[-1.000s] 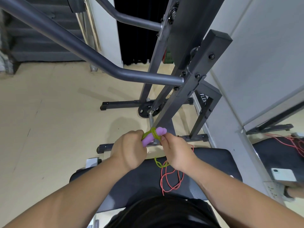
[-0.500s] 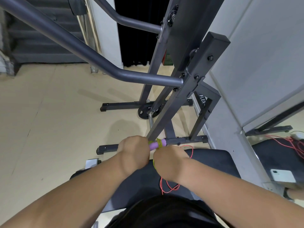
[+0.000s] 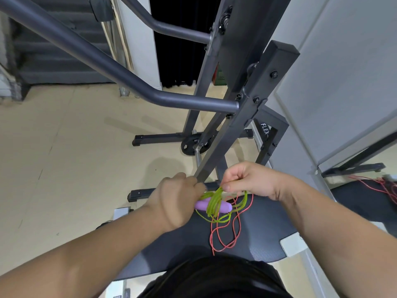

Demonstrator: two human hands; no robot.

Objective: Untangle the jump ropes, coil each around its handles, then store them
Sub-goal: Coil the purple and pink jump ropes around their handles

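Observation:
My left hand (image 3: 176, 203) grips the purple handles (image 3: 223, 206) of a jump rope, which lie level over the black bench pad (image 3: 262, 231). Several turns of green rope (image 3: 214, 201) wrap the handles. My right hand (image 3: 251, 179) pinches the green rope just above the handles, with a loose green loop (image 3: 238, 208) hanging to the right. A thin red rope (image 3: 225, 237) trails in loops down onto the pad under my hands; its handles are hidden.
A dark grey steel rack (image 3: 242, 117) with a horizontal bar (image 3: 150, 93) rises right in front of my hands. A weight plate (image 3: 191, 145) sits on the beige floor beyond. To the right, a mirror shows more red cord (image 3: 384, 186).
My right hand has risen and moved right, pulling the green rope up off the handles. The handles have dropped lower and turned level, and the loose loops show again.

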